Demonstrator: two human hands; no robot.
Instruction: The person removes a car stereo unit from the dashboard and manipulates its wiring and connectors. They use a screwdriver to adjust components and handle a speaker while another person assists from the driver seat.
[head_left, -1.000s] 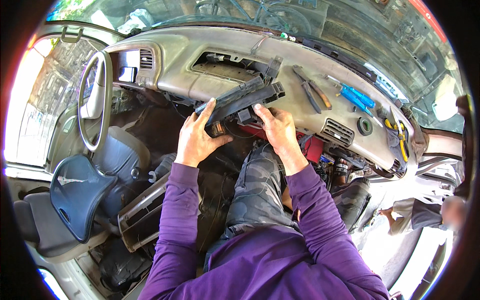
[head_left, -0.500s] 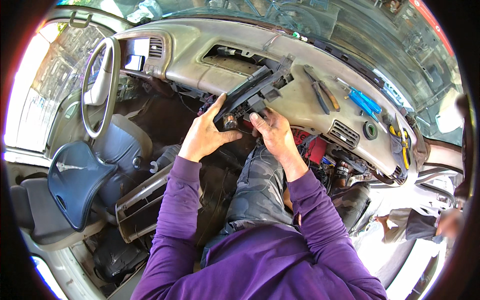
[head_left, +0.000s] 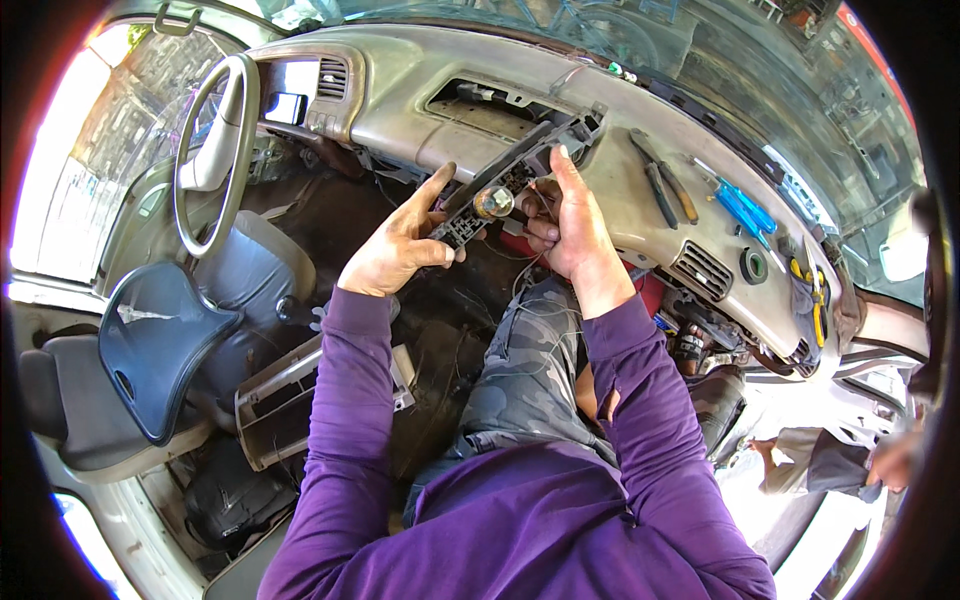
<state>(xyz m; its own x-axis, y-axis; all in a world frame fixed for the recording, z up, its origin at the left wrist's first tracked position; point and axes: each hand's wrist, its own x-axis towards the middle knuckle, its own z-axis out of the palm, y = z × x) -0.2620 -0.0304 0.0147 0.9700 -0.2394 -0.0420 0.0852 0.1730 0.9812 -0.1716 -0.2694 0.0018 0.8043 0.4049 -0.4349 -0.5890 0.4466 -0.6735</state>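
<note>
Above my lap, close to the dashboard, I hold a long black plastic dashboard part [head_left: 520, 172] tilted up toward the right. A shiny round metal piece [head_left: 492, 202] stands out from its face, beside small fittings. My left hand [head_left: 398, 238] is closed on the lower left end, thumb on the near side and index finger stretched along the far side. My right hand [head_left: 572, 222] grips the right half, thumb pointing up against it and fingers curled underneath, partly hidden. A thin wire [head_left: 520, 258] hangs below the right hand.
Pliers [head_left: 660, 185], a blue-handled screwdriver [head_left: 738, 205], a tape roll [head_left: 752, 265] and yellow-handled pliers [head_left: 818, 305] lie on the dashboard [head_left: 400, 115], right of its open slot [head_left: 490, 108]. The steering wheel [head_left: 180, 190] is left. Another person [head_left: 825, 462] is outside, right.
The black part has been turned so its face with the round metal piece shows more. My right thumb has shifted up along it, and my right fingers have curled beneath it.
</note>
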